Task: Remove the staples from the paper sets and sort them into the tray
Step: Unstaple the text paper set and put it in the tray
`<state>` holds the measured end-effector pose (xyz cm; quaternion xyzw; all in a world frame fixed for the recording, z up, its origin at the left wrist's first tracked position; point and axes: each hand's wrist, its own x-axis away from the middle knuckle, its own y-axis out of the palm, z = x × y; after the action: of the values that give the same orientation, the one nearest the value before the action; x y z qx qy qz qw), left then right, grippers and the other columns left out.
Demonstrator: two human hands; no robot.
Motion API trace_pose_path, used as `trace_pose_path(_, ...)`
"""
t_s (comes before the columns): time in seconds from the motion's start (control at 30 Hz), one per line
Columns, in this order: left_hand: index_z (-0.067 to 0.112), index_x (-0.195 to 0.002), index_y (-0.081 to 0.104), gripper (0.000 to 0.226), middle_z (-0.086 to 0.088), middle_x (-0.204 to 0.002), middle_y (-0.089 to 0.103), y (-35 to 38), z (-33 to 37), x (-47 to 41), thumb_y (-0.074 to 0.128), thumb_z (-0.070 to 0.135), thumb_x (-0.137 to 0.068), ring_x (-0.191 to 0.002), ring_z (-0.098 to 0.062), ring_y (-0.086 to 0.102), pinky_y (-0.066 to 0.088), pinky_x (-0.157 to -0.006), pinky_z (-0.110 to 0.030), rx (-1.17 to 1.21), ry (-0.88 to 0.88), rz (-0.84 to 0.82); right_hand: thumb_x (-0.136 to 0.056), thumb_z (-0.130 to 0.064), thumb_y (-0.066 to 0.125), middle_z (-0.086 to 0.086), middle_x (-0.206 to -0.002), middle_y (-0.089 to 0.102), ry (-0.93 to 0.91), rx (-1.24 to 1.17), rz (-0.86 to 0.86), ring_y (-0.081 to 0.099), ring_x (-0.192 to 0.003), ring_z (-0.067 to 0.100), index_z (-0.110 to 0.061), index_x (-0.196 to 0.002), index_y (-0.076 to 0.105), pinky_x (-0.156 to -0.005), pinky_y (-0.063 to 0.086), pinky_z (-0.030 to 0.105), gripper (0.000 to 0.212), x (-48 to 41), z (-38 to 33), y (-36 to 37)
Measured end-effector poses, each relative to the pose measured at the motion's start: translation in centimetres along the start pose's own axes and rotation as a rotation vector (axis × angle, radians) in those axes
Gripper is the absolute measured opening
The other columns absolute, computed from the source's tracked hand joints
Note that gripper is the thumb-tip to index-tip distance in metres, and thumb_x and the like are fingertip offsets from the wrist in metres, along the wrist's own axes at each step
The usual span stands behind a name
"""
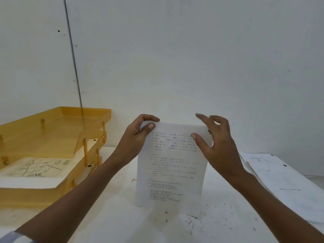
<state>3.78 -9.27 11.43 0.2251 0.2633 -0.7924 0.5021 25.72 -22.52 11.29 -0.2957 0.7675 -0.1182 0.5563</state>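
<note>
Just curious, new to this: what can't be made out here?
Head view:
paper: print too small, blurred.
right hand: fingers motion-blurred; grip unclear.
pile: cut off by right edge.
tray: lower tiers partly hidden by upper ones, left end cut off.

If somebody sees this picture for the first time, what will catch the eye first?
First, the printed paper set held upright in the middle, the left hand gripping its top left corner and the right hand at its top right corner with the thumb on the page. Then the yellow stacked tray at the left and a pile of papers lying at the right.
</note>
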Motion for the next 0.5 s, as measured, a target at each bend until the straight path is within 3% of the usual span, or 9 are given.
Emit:
trace_pose_path(0.07, 0.024, -0.109, 0.065, 0.019, 0.026, -0.1, 0.066, 0.0, 0.0, 0.1, 0.05, 0.012, -0.106, -0.092, 0.005, 0.061, 0.053, -0.075, -0.016, 0.001, 0.006, -0.008, -0.098, -0.037, 0.059, -0.002, -0.134, 0.049, -0.045, 0.101, -0.066, 0.06, -0.109, 0.014, -0.029, -0.132, 0.058, -0.078, 0.057, 0.032, 0.035, -0.6, 0.3, -0.2)
trace_pose_path(0.2, 0.021, -0.11, 0.066, 0.019, 0.023, -0.102, 0.066, -0.2, 0.0, 0.2, 0.05, 0.01, -0.106, -0.094, 0.004, 0.062, 0.053, -0.077, -0.017, 0.01, 0.007, -0.02, -0.1, -0.026, 0.058, -0.009, -0.1, 0.062, 0.007, -0.075, -0.134, 0.061, -0.085, 0.008, -0.022, -0.102, 0.059, -0.071, 0.057, 0.035, 0.005, -1.1, 1.1, -0.8)
trace_pose_path(0.27, 0.023, -0.11, 0.066, 0.021, 0.022, -0.102, 0.066, -0.3, 0.1, 0.3, 0.051, 0.01, -0.106, -0.095, 0.003, 0.061, 0.053, -0.078, -0.018, 0.011, 0.01, -0.014, -0.1, -0.026, 0.06, -0.01, -0.087, 0.065, 0.102, -0.2, -0.172, 0.061, -0.072, 0.01, -0.023, -0.093, 0.057, -0.063, 0.056, 0.037, 0.008, -1.4, 1.0, -1.1)
trace_pose_path(0.37, 0.03, -0.126, 0.058, 0.024, 0.013, -0.1, 0.066, -0.3, 0.6, 0.5, 0.052, 0.018, -0.106, -0.088, -0.003, 0.064, 0.056, -0.073, -0.023, 0.011, 0.0, 0.006, -0.1, -0.024, 0.061, -0.005, -0.085, 0.07, 0.179, -0.306, -0.169, 0.067, -0.078, 0.03, -0.023, -0.089, 0.058, -0.069, 0.058, 0.053, 0.011, -1.8, 0.5, -1.5)
trace_pose_path(0.43, 0.032, -0.137, 0.05, 0.034, 0.006, -0.096, 0.069, -0.8, 0.9, 0.7, 0.055, 0.025, -0.104, -0.087, -0.012, 0.07, 0.06, -0.074, -0.031, 0.094, -0.072, -0.007, -0.098, -0.022, 0.063, -0.004, -0.085, 0.072, 0.219, -0.37, -0.165, 0.068, -0.078, 0.033, -0.02, -0.088, 0.06, -0.07, 0.059, 0.052, 0.011, -2.2, 0.2, -1.8)
trace_pose_path(0.5, 0.028, -0.134, 0.055, 0.032, -0.001, -0.099, 0.072, -1.4, 1.1, 1.0, 0.056, 0.027, -0.103, -0.092, -0.02, 0.072, 0.062, -0.078, -0.037, 0.172, -0.139, -0.079, -0.097, -0.019, 0.065, -0.003, -0.084, 0.073, 0.26, -0.427, -0.195, 0.068, -0.075, 0.029, -0.017, -0.087, 0.061, -0.066, 0.061, 0.048, 0.011, -2.6, 0.1, -2.1)
